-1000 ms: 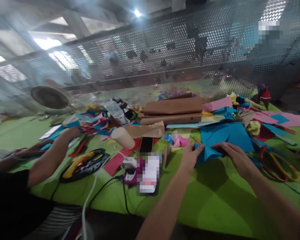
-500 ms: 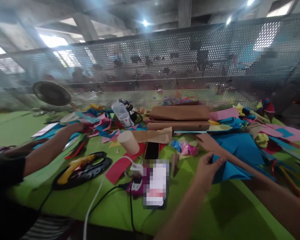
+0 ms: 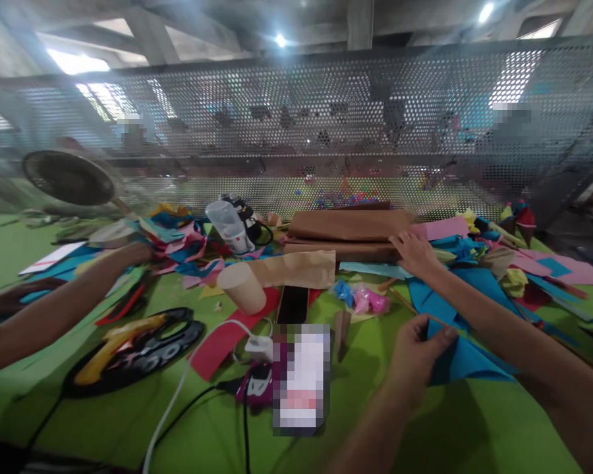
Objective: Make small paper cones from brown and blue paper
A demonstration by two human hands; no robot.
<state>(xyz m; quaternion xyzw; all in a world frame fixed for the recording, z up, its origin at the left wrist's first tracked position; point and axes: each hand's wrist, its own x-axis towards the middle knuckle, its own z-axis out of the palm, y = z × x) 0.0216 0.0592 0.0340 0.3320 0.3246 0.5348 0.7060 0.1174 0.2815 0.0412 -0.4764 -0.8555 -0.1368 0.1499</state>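
A blue paper piece (image 3: 467, 361) is pinched between the thumb and fingers of my left hand (image 3: 420, 349), above the green tabletop. My right hand (image 3: 418, 255) reaches past it, fingers apart, at the right end of a folded brown paper stack (image 3: 346, 227). Whether the fingertips press on the brown paper I cannot tell. Below that hand lie a light blue paper strip (image 3: 373, 270) and more blue sheets (image 3: 439, 296). Pink and blue crumpled wrappers (image 3: 360, 296) sit left of my hands.
A phone (image 3: 301, 378), a dark phone (image 3: 292, 304), a cream roll (image 3: 241, 288) and a power strip (image 3: 257, 383) with cables lie centrally. At left, a co-worker's arms (image 3: 69, 303) reach over paper scraps. A perforated metal screen (image 3: 277, 145) stands behind.
My right hand has moved forward from beside the light blue strip to the brown paper stack. My left hand keeps the blue paper. The view has shifted slightly.
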